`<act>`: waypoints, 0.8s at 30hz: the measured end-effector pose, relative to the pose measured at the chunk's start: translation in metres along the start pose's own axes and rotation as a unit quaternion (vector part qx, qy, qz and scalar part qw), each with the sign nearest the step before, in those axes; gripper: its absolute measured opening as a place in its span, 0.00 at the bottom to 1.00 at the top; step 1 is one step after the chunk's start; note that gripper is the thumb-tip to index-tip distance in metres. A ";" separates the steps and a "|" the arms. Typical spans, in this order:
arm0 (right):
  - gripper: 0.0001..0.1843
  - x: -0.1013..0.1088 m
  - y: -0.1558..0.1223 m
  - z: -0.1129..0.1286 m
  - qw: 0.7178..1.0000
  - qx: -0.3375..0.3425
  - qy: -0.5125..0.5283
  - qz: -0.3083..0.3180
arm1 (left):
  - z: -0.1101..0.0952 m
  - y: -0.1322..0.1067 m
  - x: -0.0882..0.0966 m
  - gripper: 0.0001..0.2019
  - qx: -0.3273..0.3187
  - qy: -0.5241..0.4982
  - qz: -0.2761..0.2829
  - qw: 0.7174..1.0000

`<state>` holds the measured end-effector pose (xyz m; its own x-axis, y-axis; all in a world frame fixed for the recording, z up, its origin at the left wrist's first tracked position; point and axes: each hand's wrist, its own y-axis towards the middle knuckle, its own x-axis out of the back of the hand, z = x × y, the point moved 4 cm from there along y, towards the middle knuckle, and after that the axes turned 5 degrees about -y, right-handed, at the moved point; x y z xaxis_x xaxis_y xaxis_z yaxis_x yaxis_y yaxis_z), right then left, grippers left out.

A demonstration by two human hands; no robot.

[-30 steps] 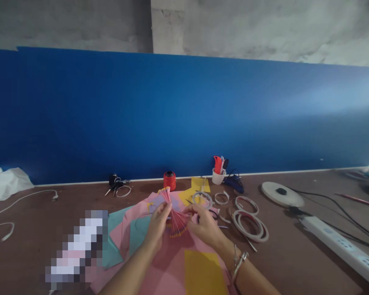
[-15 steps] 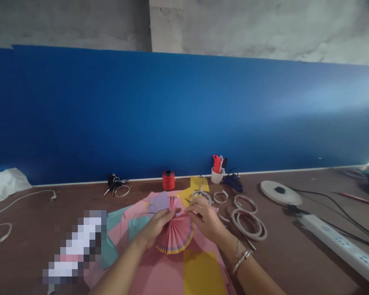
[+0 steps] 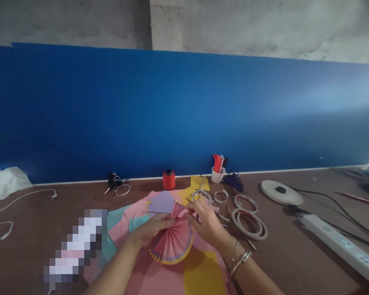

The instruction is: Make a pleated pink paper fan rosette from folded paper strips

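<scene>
Blue wall panel backs a brown counter across the lower half of the frame. At lower centre a pink pleated paper fan, edged in purple and yellow, is spread half open above loose paper sheets in pink, yellow, teal and lilac. The left hand closes its grip on the fan's left edge. The right hand, with two bracelets at its wrist, pinches the folds where they meet at the top. Just to the right lie four or five tape rings. Behind stand one red thread spool and one white cup of pens. One bunch of keys sits to the left, one power strip far right.
</scene>
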<state>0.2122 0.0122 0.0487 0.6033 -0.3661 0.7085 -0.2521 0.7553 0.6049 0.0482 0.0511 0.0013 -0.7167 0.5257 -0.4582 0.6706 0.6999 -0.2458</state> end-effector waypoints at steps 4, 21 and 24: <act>0.15 -0.001 -0.002 0.001 1.000 -0.019 0.012 0.009 | 0.005 0.003 0.009 0.11 0.014 0.000 -0.003 1.000; 0.04 -0.001 -0.001 0.007 0.999 0.018 -0.027 0.008 | 0.002 0.001 0.011 0.13 0.015 0.032 0.046 0.998; 0.06 0.000 0.000 0.009 0.999 0.024 -0.031 0.013 | 0.002 0.001 0.013 0.14 0.011 0.032 0.041 0.999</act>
<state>0.2053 0.0075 0.0517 0.5479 -0.3817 0.7444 -0.3041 0.7381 0.6023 0.0398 0.0580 -0.0068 -0.6701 0.6108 -0.4217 0.7304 0.6437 -0.2282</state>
